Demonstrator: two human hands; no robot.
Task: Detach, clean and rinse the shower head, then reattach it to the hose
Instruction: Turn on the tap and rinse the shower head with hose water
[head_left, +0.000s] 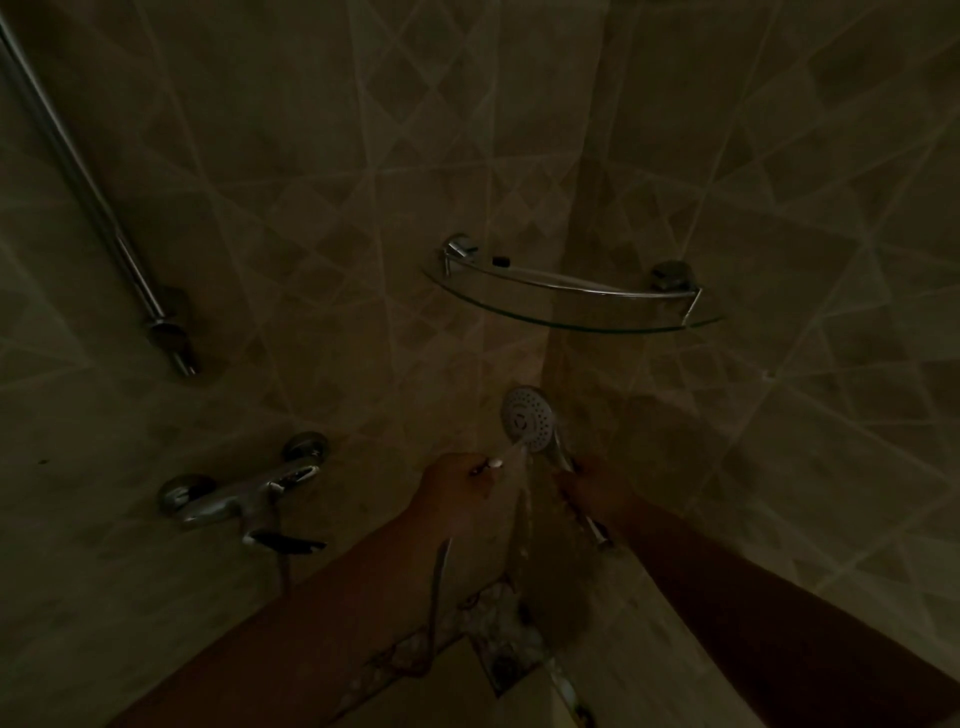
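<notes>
- Room: dim shower corner; walls clad in beige glazed tiles (311, 156) with a diamond pattern and pale grout lines; a patterned mosaic floor strip with a square drain (506, 662) lies below and between the forearms.
- Fixtures: curved clear glass corner shelf (571, 319) with a chrome rail, above both hands; its contents cannot be made out beyond one small dark item near the left bracket; chrome wall-mounted mixer tap (239, 499) to the left of the left hand; chrome slide bar (93, 208) far up-left.
- Task item: round chrome shower head (527, 418) with a white perforated face, just above and between the hands; the face tilts toward the camera; water (519, 467) runs down from it.
- Right hand (597, 488): fingers closed around the shower head's chrome handle.
- Left hand (457, 486): closed on a small white-tipped brush-like tool (491, 466); the tip sits in the water just below the face; exact type cannot be told.
- Thin chrome hose (439, 582): hangs beneath the left wrist.
</notes>
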